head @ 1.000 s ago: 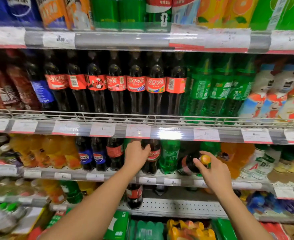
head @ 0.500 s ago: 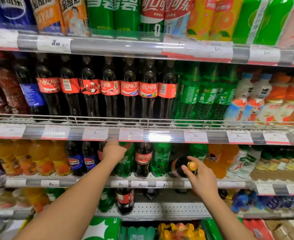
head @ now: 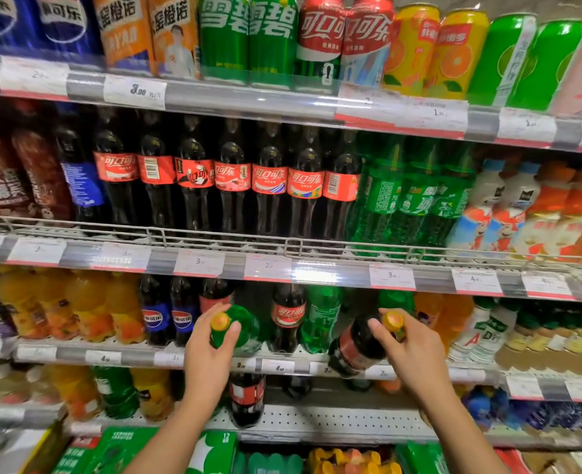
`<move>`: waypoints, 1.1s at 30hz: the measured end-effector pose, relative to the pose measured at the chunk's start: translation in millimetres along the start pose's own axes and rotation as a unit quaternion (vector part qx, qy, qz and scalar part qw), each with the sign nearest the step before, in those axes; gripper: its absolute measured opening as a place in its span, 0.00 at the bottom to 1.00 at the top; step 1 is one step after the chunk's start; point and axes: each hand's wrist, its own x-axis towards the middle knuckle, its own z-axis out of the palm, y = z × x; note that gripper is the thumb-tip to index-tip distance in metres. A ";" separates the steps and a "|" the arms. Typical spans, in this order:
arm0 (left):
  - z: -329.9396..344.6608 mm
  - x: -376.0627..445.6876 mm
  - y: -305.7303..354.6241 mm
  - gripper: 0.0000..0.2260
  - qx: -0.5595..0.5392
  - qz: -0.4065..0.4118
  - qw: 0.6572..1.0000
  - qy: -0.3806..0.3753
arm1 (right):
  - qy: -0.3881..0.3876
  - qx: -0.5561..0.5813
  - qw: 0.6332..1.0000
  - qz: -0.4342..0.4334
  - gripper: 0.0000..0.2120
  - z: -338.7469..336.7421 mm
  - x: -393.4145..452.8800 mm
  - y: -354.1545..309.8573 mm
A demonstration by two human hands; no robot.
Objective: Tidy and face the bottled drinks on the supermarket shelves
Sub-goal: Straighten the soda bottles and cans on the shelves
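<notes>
The supermarket shelves [head: 282, 268] fill the view, four tiers fronted by price strips. The top tier carries tall cans [head: 272, 39] in blue, orange, green, red and yellow. Below them stands a long row of dark cola bottles [head: 269, 186] with red labels, some turned barcode-out, with green soda bottles [head: 416, 200] to their right. On the third tier, orange drinks [head: 77, 306] stand at the left, then two blue-labelled cola bottles [head: 166, 313], an upright red-labelled cola [head: 287, 316] and a green bottle [head: 320, 319].

The left hand [head: 207, 350] grips a green bottle with a yellow cap [head: 238, 326], tilted toward the camera at the shelf's front edge. The right hand [head: 409, 354] grips a dark cola bottle with a yellow cap [head: 358, 347] by the neck, tilted outward just in front of the same tier.
</notes>
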 end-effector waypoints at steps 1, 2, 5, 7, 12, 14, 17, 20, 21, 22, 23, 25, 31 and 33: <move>-7.2 -2.6 4.9 0.13 -0.014 -0.013 1.000 0.012 | -0.016 0.006 1.000 -0.002 0.21 -0.8 0.5 -4.1; -14.8 -5.4 8.5 0.12 -0.023 -0.024 0.999 0.018 | -0.033 0.017 0.999 -0.004 0.20 0.7 -0.3 -8.0; -35.6 -17.7 10.1 0.11 -0.025 -0.041 0.999 0.020 | -0.060 0.081 0.995 -0.005 0.23 18.6 -9.4 -21.8; -48.4 -24.8 5.9 0.11 -0.015 -0.043 0.999 0.018 | -0.055 0.115 0.992 0.002 0.20 38.4 -16.6 -34.3; -78.3 -32.7 -6.8 0.12 0.013 -0.042 0.999 0.004 | -0.034 0.177 0.983 0.025 0.10 80.4 -24.0 -74.3; -88.8 -36.0 -9.0 0.11 0.016 -0.038 0.999 0.002 | -0.036 0.190 0.981 0.021 0.08 91.9 -22.3 -89.2; -103.7 -40.6 -15.0 0.11 0.019 -0.052 0.998 -0.006 | -0.045 0.174 0.984 0.008 0.10 108.8 -18.8 -108.3; -117.7 -42.8 -21.0 0.13 0.024 -0.047 0.999 -0.012 | -0.053 0.146 0.988 0.003 0.12 127.0 -10.1 -121.3; -121.7 -43.3 -22.2 0.13 0.024 -0.041 0.999 -0.014 | -0.060 0.132 0.989 0.005 0.11 133.3 -6.3 -124.7; -125.7 -43.6 -24.1 0.14 0.022 -0.040 0.999 -0.012 | -0.066 0.118 0.991 0.005 0.11 140.4 -2.3 -127.0; -129.4 -43.9 -25.9 0.14 0.020 -0.041 0.999 -0.010 | -0.069 0.102 0.992 0.002 0.12 148.0 1.5 -128.5; -136.5 -44.4 -31.2 0.14 0.029 -0.039 0.999 -0.012 | -0.068 0.066 0.995 -0.008 0.13 161.5 7.9 -131.4; -148.7 -40.3 -27.1 0.12 0.057 -0.029 0.998 -0.019 | -0.100 -0.131 0.986 -0.021 0.28 173.6 43.4 -162.3; -149.0 -39.6 -25.4 0.12 0.068 -0.028 0.997 -0.028 | -0.115 -0.202 0.972 -0.025 0.31 176.2 53.2 -170.0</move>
